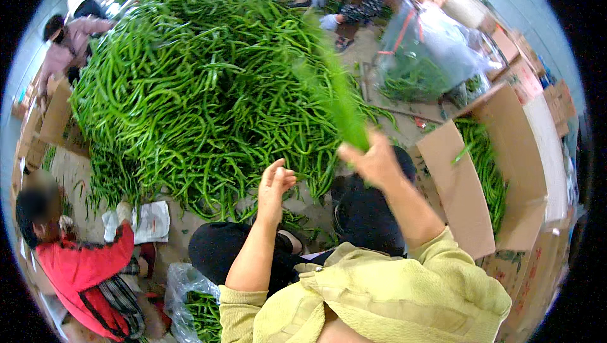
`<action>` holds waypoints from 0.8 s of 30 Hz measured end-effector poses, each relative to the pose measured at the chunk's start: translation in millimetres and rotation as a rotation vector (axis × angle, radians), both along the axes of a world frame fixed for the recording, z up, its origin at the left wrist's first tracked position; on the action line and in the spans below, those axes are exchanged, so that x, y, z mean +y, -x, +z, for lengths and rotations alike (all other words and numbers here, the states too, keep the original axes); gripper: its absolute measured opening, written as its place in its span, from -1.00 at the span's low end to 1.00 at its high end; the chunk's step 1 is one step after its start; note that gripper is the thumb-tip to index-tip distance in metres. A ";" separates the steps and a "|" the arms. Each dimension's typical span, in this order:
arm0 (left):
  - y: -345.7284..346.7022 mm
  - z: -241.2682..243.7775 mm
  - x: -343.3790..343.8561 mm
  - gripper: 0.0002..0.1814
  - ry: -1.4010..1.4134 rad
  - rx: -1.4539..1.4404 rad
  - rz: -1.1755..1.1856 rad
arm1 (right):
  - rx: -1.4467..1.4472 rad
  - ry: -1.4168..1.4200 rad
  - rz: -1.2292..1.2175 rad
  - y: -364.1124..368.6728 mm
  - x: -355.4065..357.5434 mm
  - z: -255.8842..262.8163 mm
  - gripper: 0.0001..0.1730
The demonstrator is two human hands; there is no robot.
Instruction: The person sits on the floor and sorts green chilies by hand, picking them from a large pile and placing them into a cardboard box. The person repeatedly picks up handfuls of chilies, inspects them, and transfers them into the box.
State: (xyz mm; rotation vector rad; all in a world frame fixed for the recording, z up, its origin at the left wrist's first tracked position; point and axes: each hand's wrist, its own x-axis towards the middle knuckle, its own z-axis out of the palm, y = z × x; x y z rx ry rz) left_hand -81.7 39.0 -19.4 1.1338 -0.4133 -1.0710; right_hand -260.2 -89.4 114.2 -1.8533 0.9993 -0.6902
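Note:
A big heap of long green chili peppers (208, 91) spreads over the floor before me. My right hand (374, 160) grips a bundle of long green peppers (346, 101), raised off the heap and blurred, its far ends pointing up and away. Over the near edge of the heap hangs my left hand (274, 186), fingers apart and slightly curled, with no pepper seen in it. To my right, an open cardboard box (457, 191) holds more long green peppers (481, 167), lying lengthwise.
A clear plastic bag (182, 291) with peppers stands at my left. A large bag (417, 68) of peppers sits beyond, right. A person in red (85, 272) crouches left; others (71, 44) work around the heap. Stacked cartons (517, 77) line the right side.

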 end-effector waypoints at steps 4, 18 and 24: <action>3.3 -21.6 -3.3 -0.64 -0.165 0.036 0.128 | -0.155 0.247 -0.407 85.8 -49.4 31.7 -0.54; 11.3 -61.6 26.5 -0.76 -0.418 -0.101 0.124 | 0.639 -0.609 -0.352 292.3 87.0 -344.5 -0.39; 28.0 -62.5 26.8 -0.75 -0.513 -0.155 0.102 | 0.692 -0.396 -0.089 314.2 98.9 -309.7 -0.34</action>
